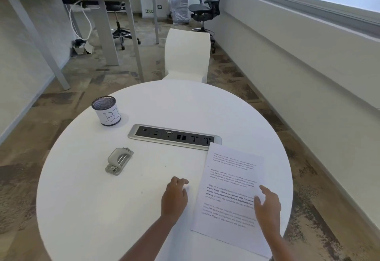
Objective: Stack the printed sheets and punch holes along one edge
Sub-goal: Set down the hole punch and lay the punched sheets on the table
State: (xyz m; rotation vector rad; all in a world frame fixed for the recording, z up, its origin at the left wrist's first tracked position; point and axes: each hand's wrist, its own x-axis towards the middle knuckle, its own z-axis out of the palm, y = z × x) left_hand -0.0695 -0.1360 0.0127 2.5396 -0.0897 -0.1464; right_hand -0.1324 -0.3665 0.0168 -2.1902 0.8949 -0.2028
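A: You're at a round white tabletop in an office, a white chair across from you. Where do you stand?

B: Early. Your printed sheets lie flat at your right, their top corner over the socket strip. I cannot tell how many are stacked.

A: And your hands?

B: Your left hand rests on the bare tabletop beside the sheets, fingers curled, holding nothing. Your right hand hovers over their right edge, fingers loosely spread, empty.

A: What's left?

B: Probably squaring the edges, then punching. The hole punch sits untouched, well left of the sheets, near the mesh cup.
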